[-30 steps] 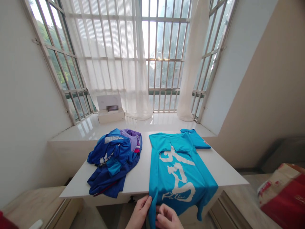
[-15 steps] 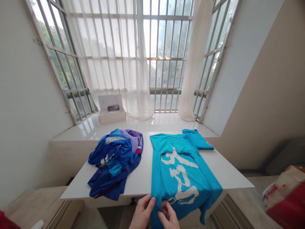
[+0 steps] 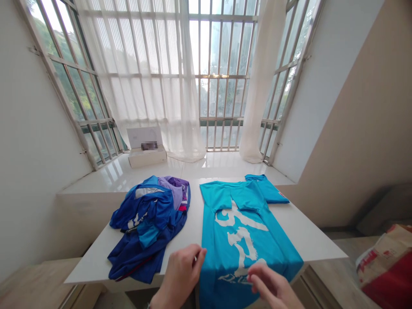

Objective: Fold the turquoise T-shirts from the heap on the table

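A turquoise shirt [image 3: 234,234] with white lettering lies spread on the white table, its sides and sleeves turned inward. Its lower end hangs over the front edge. Beside the shirt's lower left edge is my left hand [image 3: 182,272], its fingers curled and the thumb near the index finger, with no cloth seen between them. My right hand [image 3: 272,285] hovers over the lower right part of the lettering, fingers bent and apart from the thumb, holding nothing. A folded turquoise garment [image 3: 272,191] lies at the back right, partly beneath or against the shirt's shoulder.
A heap of blue and purple clothes [image 3: 149,227] covers the left of the white table [image 3: 322,244]. Behind, a white box [image 3: 148,155] stands on the window sill [image 3: 180,171] before curtains and barred windows. A red and tan bag [image 3: 386,262] sits at the far right.
Both hands have let go of the shirt's lower left edge and risen. The right hand has moved to the right, the left slightly left. The shirt's lower right side now lies straighter.
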The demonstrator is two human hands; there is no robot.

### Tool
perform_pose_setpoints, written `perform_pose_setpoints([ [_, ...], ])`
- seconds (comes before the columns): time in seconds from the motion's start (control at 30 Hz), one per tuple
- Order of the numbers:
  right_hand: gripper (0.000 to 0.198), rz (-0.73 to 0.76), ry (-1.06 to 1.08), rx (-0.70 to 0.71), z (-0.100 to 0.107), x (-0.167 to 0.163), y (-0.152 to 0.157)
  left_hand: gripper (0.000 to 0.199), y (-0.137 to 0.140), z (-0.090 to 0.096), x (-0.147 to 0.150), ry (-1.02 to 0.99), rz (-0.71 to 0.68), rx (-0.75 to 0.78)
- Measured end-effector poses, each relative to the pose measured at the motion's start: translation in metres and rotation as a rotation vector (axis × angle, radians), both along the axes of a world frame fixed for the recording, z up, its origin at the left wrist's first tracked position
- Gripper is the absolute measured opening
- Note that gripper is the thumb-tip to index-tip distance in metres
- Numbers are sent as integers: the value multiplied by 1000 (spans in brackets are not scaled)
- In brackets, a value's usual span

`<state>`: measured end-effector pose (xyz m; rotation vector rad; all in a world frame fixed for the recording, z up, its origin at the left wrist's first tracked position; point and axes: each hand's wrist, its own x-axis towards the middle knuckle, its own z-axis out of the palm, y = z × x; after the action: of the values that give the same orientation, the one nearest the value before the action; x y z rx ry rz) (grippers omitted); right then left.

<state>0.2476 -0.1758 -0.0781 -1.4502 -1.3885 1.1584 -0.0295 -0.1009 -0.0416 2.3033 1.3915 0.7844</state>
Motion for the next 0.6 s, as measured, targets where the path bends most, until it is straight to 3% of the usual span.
perform_pose_setpoints([
  [0.1, 37, -68, -131, 138, 36, 32, 38, 28, 56, 29, 31, 2, -129, 79],
  [0.17, 37, -135, -341, 244, 45, 45, 74, 25, 97, 33, 61, 109, -197, 89],
  [0.23, 39, -172, -587, 340, 43, 54, 111, 34, 133, 26, 92, 202, -205, 84],
  [0.37, 45, -176, -756, 380, 24, 62, 165, 60, 171, -7, 131, 253, -131, 32],
  [0.5, 77, -130, -1057, 239, 6, 58, 188, 71, 183, -36, 127, 371, -34, -29],
  [0.6, 81, -40, -1167, 106, -2, 43, 199, 74, 194, -43, 108, 431, -3, -33],
])
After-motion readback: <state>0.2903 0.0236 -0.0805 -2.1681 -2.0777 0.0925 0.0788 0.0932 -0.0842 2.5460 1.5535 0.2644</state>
